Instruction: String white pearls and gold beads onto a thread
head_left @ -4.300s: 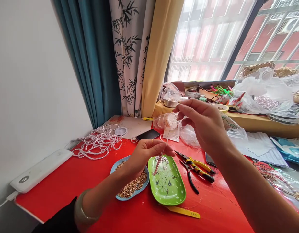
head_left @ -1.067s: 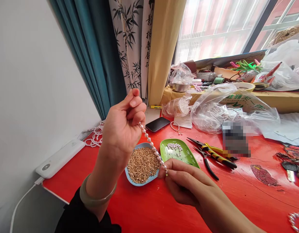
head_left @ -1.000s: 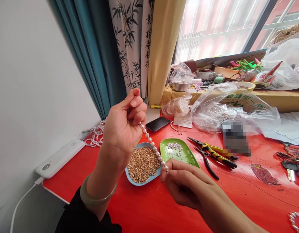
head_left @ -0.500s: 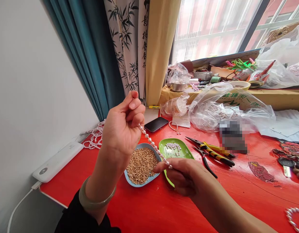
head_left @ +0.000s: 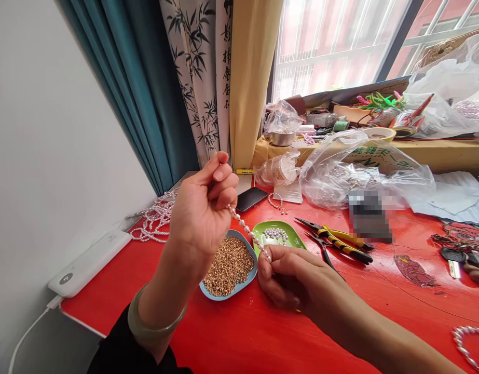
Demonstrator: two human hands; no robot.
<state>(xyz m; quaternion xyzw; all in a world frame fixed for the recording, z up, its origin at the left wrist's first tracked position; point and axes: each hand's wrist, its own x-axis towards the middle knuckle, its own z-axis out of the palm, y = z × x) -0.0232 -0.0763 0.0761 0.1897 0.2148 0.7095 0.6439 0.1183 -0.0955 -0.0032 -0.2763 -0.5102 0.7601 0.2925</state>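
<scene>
My left hand [head_left: 202,213] is raised with its fingers curled round the upper end of a short strand of white pearls [head_left: 247,232]. The strand slopes down to my right hand [head_left: 291,275], which pinches its lower end just above the red table. Under the strand sits a blue dish [head_left: 223,294] heaped with small gold beads [head_left: 228,264]. Beside it a green dish [head_left: 288,234] holds a little cluster of pearls [head_left: 275,234]; my right hand covers the dish's near part.
Yellow-handled pliers [head_left: 338,245] lie right of the green dish. A dark phone [head_left: 251,198], plastic bags [head_left: 352,171], long pearl strings [head_left: 155,221] and a white power bank [head_left: 87,262] lie on the red table [head_left: 379,296]. Curtains and a cluttered window sill stand behind.
Earlier my left hand dangled the pearl cluster over the green dish with the right hand raised. Now the strand is stretched between both hands; over the last second they shifted only slightly.
</scene>
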